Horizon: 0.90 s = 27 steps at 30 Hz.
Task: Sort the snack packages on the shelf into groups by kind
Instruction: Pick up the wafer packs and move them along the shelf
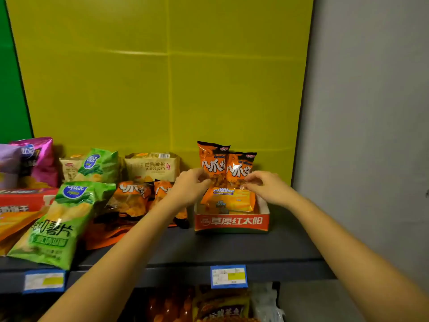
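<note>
Two orange snack bags stand upright against the yellow back panel, above a red cardboard tray [232, 222]. My left hand [190, 184] pinches the bottom of the left orange bag [212, 159]. My right hand [267, 183] pinches the bottom of the right orange bag [240, 168]. Orange cheese wafer packs [228, 198] lie in the tray under both hands. More orange bags [132, 198] of the same kind lie to the left on the dark shelf [209, 247].
Green chip bags [62, 219] lie at the front left, another [99, 166] further back. Beige croissant packs [153, 167] lean on the back panel. Purple bags [34, 161] and a red box [25, 198] sit far left. A grey wall bounds the right side.
</note>
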### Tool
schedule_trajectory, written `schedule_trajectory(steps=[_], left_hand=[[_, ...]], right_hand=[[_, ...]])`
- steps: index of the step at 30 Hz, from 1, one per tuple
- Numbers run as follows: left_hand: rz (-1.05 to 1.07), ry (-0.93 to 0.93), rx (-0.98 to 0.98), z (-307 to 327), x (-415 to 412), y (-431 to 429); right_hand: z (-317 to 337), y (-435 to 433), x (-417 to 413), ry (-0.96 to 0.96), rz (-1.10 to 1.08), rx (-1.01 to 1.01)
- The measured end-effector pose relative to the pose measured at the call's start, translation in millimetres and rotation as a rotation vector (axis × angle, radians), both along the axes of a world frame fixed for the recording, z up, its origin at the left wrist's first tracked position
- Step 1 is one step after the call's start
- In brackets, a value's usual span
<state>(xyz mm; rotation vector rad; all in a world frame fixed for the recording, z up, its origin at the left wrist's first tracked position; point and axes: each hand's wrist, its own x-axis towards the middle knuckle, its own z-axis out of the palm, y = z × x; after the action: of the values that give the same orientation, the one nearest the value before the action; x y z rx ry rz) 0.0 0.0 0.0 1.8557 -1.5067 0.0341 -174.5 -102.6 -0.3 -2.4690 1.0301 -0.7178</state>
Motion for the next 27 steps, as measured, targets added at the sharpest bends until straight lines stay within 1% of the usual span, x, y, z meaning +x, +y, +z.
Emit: schedule_trajectory(steps=[2,5,10,13,17,19,21,24,27], left_hand=[[0.011,-0.022,0.029,1,1,-15],[0.011,-0.045,0.070,-1,5,-37],[0.017,-0.061,0.148,-7,16,-68],[0.019,-0.073,0.200,-9,22,-82],[0.039,-0.090,0.228,-13,31,-95],[0.035,-0.103,0.227,-14,33,-99],[0.027,-0.096,0.224,-13,34,-101],[0.024,-0.069,0.212,-11,39,-103],[-0.008,0.012,0.222,-9,45,-106]], right_hand=[[2,-14,5,0.096,0.014,-0.041],[3,-31,15,0.296,0.063,-0.091],[-2,-53,33,0.623,0.110,-0.014],[0,-62,41,0.722,0.103,0.053],[3,-71,46,0.745,0.081,0.057],[2,-72,46,0.723,0.082,0.087],[2,-71,47,0.670,0.103,0.120],[14,-67,43,0.563,0.103,0.098],[37,-65,28,0.390,0.065,0.082]])
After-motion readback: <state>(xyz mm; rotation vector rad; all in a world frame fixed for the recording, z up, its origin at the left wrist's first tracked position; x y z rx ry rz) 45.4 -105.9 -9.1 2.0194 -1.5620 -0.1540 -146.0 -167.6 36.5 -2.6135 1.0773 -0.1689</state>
